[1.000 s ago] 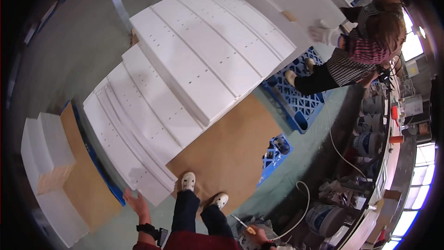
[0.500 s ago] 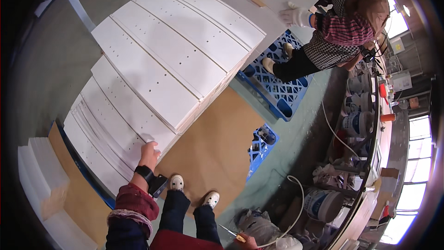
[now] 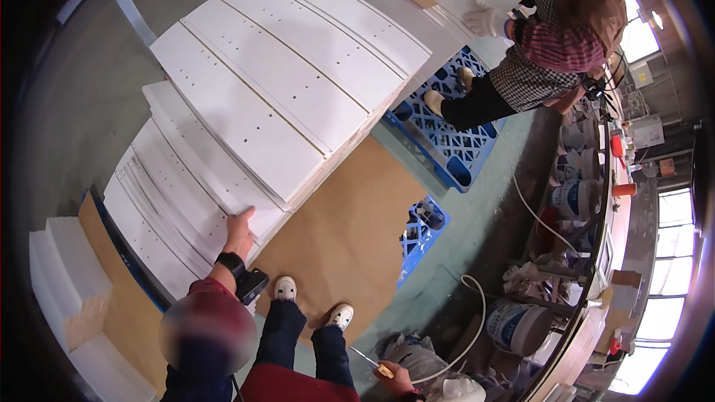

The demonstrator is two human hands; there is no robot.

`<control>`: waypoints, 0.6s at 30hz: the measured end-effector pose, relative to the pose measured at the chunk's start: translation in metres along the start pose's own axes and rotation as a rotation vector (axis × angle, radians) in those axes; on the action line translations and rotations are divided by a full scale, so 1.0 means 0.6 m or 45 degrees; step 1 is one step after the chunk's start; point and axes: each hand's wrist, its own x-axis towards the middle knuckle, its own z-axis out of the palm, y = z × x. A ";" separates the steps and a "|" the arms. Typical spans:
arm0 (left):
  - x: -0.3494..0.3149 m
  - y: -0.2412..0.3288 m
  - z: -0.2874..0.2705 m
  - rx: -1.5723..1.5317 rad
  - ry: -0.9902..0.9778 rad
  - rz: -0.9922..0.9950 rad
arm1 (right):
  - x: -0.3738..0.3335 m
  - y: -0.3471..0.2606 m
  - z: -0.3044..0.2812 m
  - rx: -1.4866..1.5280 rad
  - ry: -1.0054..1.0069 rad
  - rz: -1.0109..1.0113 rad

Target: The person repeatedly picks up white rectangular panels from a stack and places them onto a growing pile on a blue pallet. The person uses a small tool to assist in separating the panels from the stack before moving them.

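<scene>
My left hand [image 3: 240,229] is at the near end of a white drilled panel [image 3: 195,150], its fingers closed over the edge. That panel lies among several others in a large stack, beside a higher layer of white panels [image 3: 290,78]. Low in the view, my right hand [image 3: 400,381] is closed round an air blow gun [image 3: 384,371] with an orange body and a thin metal nozzle. The nozzle points up and left, toward my shoes. A pale hose [image 3: 477,327] runs from that hand to the right.
A brown board [image 3: 339,231] lies underfoot. Blue plastic pallets [image 3: 447,152] are beyond it. A co-worker [image 3: 555,52] in a checked apron stands at the far right, gloved hand over a grey surface. Buckets [image 3: 518,327] line the bench on the right. White blocks [image 3: 71,275] are stacked at left.
The panel at my left hand has slid away from me, its far end now sticking out. My right hand has risen further into view with the blow gun. The co-worker's glove shifted slightly right.
</scene>
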 end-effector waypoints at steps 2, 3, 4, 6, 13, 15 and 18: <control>-0.022 0.016 -0.017 -0.033 -0.105 0.071 | 0.006 0.022 -0.001 -0.173 0.025 -0.022; -0.046 0.029 -0.017 -0.023 -0.121 0.061 | 0.006 0.032 0.000 -0.178 0.068 -0.052; -0.063 0.046 -0.014 -0.019 -0.140 0.068 | 0.006 0.039 -0.003 -0.147 0.106 -0.163; -0.111 0.079 -0.039 0.025 -0.131 0.189 | 0.012 0.046 -0.013 -0.089 0.165 -0.408; -0.396 0.192 -0.117 0.202 -0.196 0.131 | 0.006 -0.034 -0.097 0.399 0.035 -0.286; -0.489 0.200 -0.169 0.273 -0.164 0.183 | -0.006 -0.082 -0.144 0.664 0.003 -0.167; -0.626 0.240 -0.215 0.221 -0.282 0.085 | -0.037 -0.105 -0.216 0.523 0.175 -0.413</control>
